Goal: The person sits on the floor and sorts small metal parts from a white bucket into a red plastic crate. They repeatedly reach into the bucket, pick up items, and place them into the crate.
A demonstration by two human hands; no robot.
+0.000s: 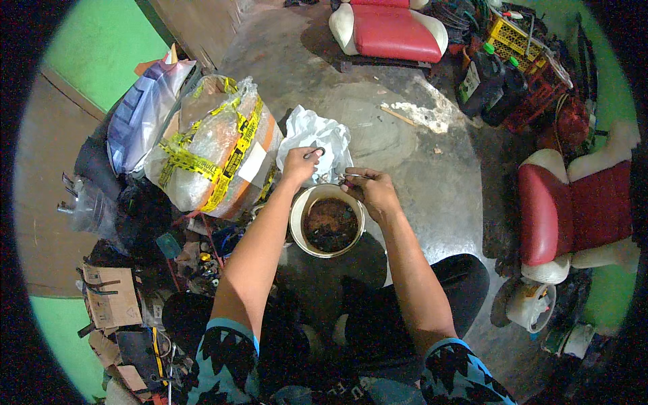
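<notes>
Over a crumpled white plastic bag (331,134) on the floor, my left hand (302,164) is closed on a small dark curved object (315,152), perhaps a ring or handle. My right hand (372,190) grips a thin metal tool (358,176) near the right rim of a round pail; its working end and a small pale bit beside it are too small to name. The pale pail (298,217) stands between my forearms, with dark brown, rusty-looking material (329,223) inside. Its depth is hard to judge.
A large parcel (202,152) wrapped in clear film and yellow tape stands at left, above mixed scrap. Red and white seats (395,33) lie at the top and right. Dark jugs (481,76), a yellow crate (514,40) and a white bucket (529,309) line the right side.
</notes>
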